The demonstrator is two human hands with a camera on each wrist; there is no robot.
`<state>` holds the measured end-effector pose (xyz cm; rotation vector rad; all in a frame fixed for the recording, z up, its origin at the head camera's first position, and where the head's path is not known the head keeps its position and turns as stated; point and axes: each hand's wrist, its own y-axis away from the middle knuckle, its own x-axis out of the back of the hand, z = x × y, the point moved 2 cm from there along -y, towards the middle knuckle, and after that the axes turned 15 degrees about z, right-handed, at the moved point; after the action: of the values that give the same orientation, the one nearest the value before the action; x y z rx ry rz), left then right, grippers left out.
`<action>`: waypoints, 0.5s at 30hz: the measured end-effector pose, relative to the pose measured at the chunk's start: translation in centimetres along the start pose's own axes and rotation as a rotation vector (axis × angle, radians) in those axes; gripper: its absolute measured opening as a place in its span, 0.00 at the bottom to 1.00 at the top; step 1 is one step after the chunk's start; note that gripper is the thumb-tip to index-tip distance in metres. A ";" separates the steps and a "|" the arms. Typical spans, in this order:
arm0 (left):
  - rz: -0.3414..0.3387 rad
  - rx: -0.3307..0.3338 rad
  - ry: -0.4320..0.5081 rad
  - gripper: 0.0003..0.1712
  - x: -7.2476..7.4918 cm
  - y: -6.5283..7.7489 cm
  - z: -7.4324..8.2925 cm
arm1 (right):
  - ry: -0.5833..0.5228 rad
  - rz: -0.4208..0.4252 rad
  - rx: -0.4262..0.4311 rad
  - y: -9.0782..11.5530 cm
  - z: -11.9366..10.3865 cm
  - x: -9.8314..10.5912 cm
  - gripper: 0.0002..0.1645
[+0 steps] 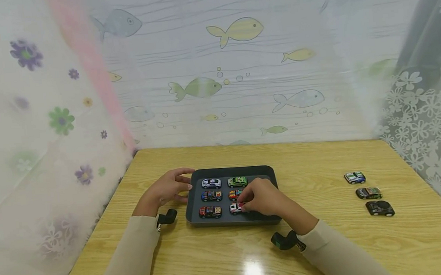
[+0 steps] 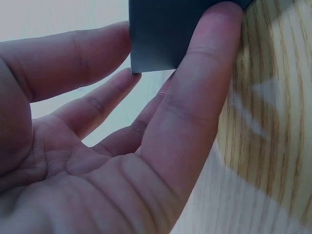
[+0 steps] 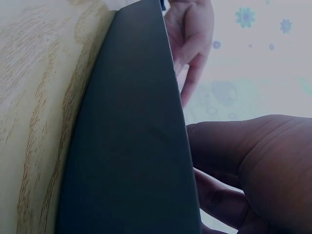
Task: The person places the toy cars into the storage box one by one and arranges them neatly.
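A dark grey tray (image 1: 231,224) sits on the table with six-odd toy cars set in two columns, several in all. My right hand (image 1: 264,196) reaches over the tray's near right part, thumb and fingers pinching a white-and-red toy car (image 1: 234,208). Just beyond it is an orange toy car (image 1: 234,194), partly covered by the fingers, then a green toy car (image 1: 237,181). My left hand (image 1: 168,187) rests against the tray's left end, its fairly straight fingers touching the outer wall (image 2: 161,39). In the right wrist view, the tray's near wall (image 3: 131,122) hides the pinched car.
The left column holds a white toy car (image 1: 211,183), a blue one (image 1: 211,196) and a red one (image 1: 210,212). At the table's right lie a white-and-blue toy car (image 1: 354,178), a dark patterned one (image 1: 368,193) and a black one (image 1: 380,208). Printed curtains surround the table.
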<state>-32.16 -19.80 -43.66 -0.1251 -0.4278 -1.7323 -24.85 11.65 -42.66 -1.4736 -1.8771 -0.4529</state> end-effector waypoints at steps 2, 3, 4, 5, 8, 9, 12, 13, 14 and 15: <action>-0.002 -0.002 -0.001 0.36 0.0 -0.1 -0.1 | -0.001 -0.001 -0.001 0.0 0.0 0.0 0.09; -0.004 -0.002 -0.002 0.36 0.0 -0.1 -0.1 | -0.002 -0.001 -0.004 0.0 0.0 0.0 0.09; -0.004 -0.003 -0.003 0.35 0.1 -0.2 -0.2 | -0.003 -0.001 -0.006 0.0 0.1 -0.1 0.09; -0.005 -0.004 -0.004 0.35 0.1 -0.2 -0.2 | -0.003 0.000 -0.007 -0.1 0.1 -0.1 0.09; -0.004 -0.003 -0.006 0.35 0.1 -0.2 -0.2 | -0.001 0.004 -0.006 -0.1 0.1 -0.1 0.08; -0.003 -0.001 -0.004 0.35 0.0 -0.2 -0.2 | 0.002 0.006 -0.004 -0.1 0.1 -0.1 0.08; -0.003 0.004 0.008 0.35 0.0 -0.2 -0.2 | 0.008 0.012 0.003 0.0 0.2 -0.2 0.08; -0.003 0.006 0.013 0.36 0.0 -0.2 -0.1 | 0.009 0.013 0.005 0.0 0.2 -0.2 0.08; -0.004 0.007 0.017 0.36 0.0 -0.2 -0.1 | 0.011 0.014 0.006 0.0 0.2 -0.2 0.08; -0.004 0.009 0.022 0.36 0.0 -0.2 -0.1 | 0.012 0.016 0.006 0.0 0.1 -0.2 0.08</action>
<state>-32.38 -19.84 -43.85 -0.0993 -0.4198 -1.7341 -24.87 11.64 -42.88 -1.4772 -1.8544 -0.4473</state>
